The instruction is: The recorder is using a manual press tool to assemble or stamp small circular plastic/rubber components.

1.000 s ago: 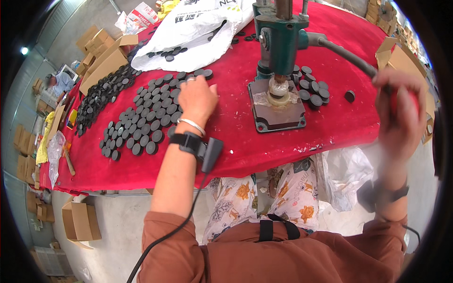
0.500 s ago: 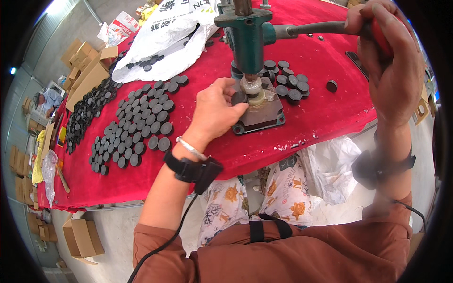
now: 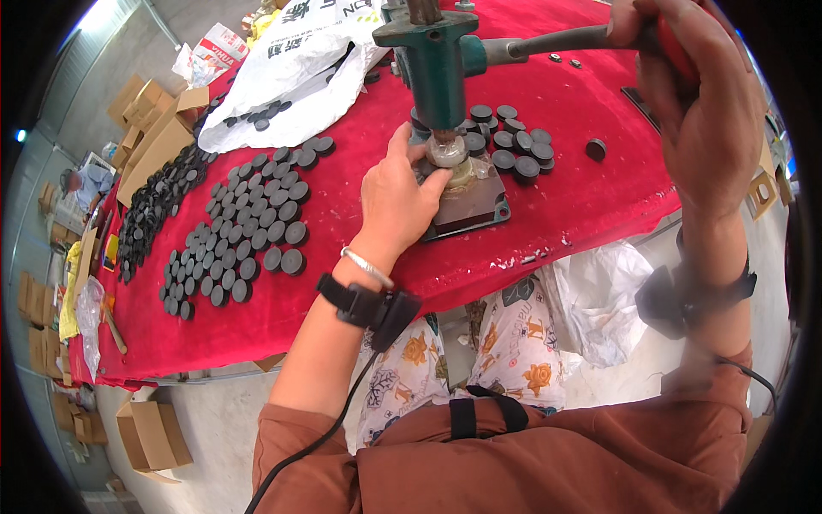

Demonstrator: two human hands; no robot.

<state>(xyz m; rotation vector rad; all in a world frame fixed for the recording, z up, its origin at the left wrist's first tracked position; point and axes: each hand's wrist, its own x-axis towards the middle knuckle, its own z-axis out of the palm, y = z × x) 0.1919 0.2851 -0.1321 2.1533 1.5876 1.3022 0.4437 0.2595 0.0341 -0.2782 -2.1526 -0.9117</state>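
Note:
A green hand press [image 3: 438, 90] stands on a dark base plate [image 3: 467, 210] at the table's front. My left hand [image 3: 396, 193] is at the left of its pale die [image 3: 460, 176], thumb and fingers closed around a black round cap [image 3: 423, 168] that is mostly hidden behind them. My right hand [image 3: 706, 120] is raised at the right, wrapped round the red grip of the press lever [image 3: 565, 40]. Just above the lower die sits the clear upper die [image 3: 447, 152] on the ram. A small group of black caps [image 3: 525, 168] lies right of the press.
Many black caps [image 3: 248, 214] are spread on the red cloth [image 3: 342, 300] at the left, with a denser heap [image 3: 154, 214] beyond. A white sack [image 3: 291, 77] lies at the back. One lone cap [image 3: 596, 149] sits at the right. Cardboard boxes [image 3: 154, 435] stand on the floor.
My left hand has moved forward at the die's left side, and the cap it holds is now more hidden. My right hand has shifted slightly left, still on the lever.

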